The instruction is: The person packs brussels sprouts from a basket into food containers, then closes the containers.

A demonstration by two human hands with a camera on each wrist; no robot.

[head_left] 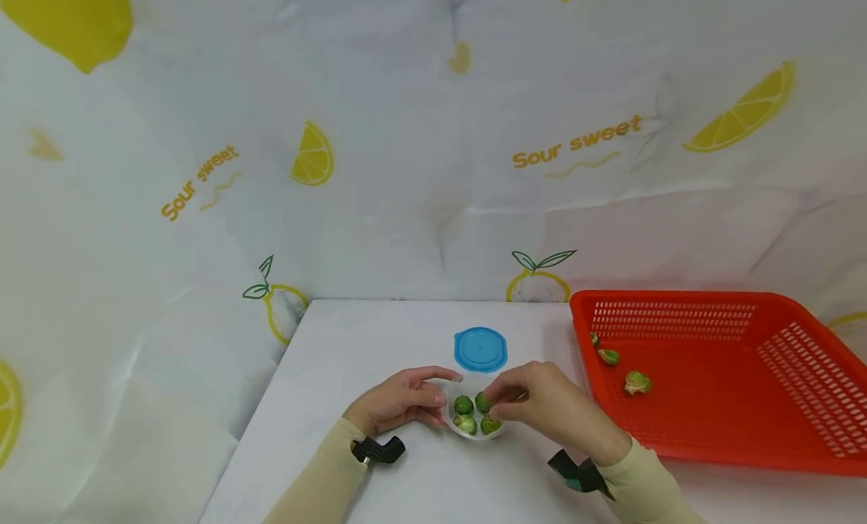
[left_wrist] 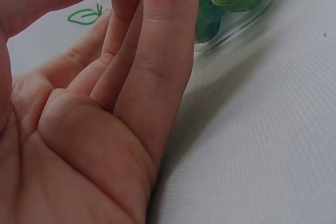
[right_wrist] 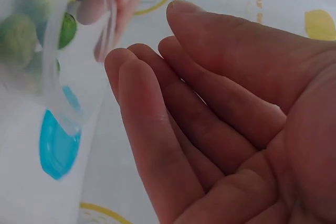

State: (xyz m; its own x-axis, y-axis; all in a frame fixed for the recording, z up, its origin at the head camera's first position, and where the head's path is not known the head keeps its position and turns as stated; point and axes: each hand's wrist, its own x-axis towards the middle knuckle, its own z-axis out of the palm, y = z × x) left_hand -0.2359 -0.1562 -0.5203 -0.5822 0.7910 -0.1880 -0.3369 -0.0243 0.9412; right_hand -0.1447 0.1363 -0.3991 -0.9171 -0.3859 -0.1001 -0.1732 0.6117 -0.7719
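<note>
A small clear plastic bowl (head_left: 478, 437) stands on the white table and holds several green Brussels sprouts (head_left: 464, 424). My left hand (head_left: 405, 397) grips the bowl at its left side, thumb at the rim and fingers around the outside. Over the bowl's right edge is my right hand (head_left: 542, 403), its fingers bent loosely. In the right wrist view, the thumb and fingertips (right_wrist: 142, 85) of that hand stand apart with nothing between them. Sprouts show through the bowl's wall in both wrist views. Behind the bowl lies a blue lid (head_left: 481, 349).
To the right sits a red plastic basket (head_left: 718, 403) with slotted walls. A few sprouts or trimmed pieces (head_left: 637, 382) lie near its left side. A white sheet (head_left: 406, 208) printed with lemons hangs behind the table.
</note>
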